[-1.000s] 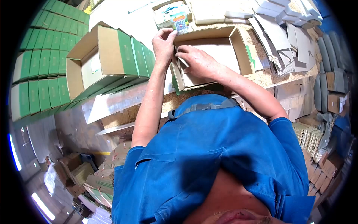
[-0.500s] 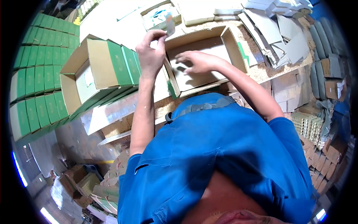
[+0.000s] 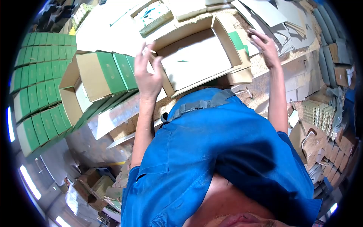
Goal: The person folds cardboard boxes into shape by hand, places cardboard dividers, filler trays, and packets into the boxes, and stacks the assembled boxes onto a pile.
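Observation:
An open cardboard box (image 3: 230, 45) with a green patch on its right outer side lies in front of me. On its white bottom rests a small pale slip (image 3: 183, 60) with a green mark. My left hand (image 3: 148, 77) is by the box's left wall, fingers apart and holding nothing I can see; whether it touches the wall I cannot tell. Beyond the right wall, my right hand (image 3: 266, 48) is raised with its fingers stretched out and nothing in them. A smaller cardboard tray (image 3: 155, 23) behind the box contains blue-green and white pieces.
To the left, nested green-and-brown boxes (image 3: 109, 72) lie on their side beside a tall stack of green boxes (image 3: 45, 89). Loose grey-white cardboard sheets (image 3: 268, 15) are piled at the back right. Egg trays (image 3: 319, 115) stand lower right.
My left hand has let go of the small slip, which now lies in the box, and its fingers have spread. My right hand has moved from inside the box out to the right.

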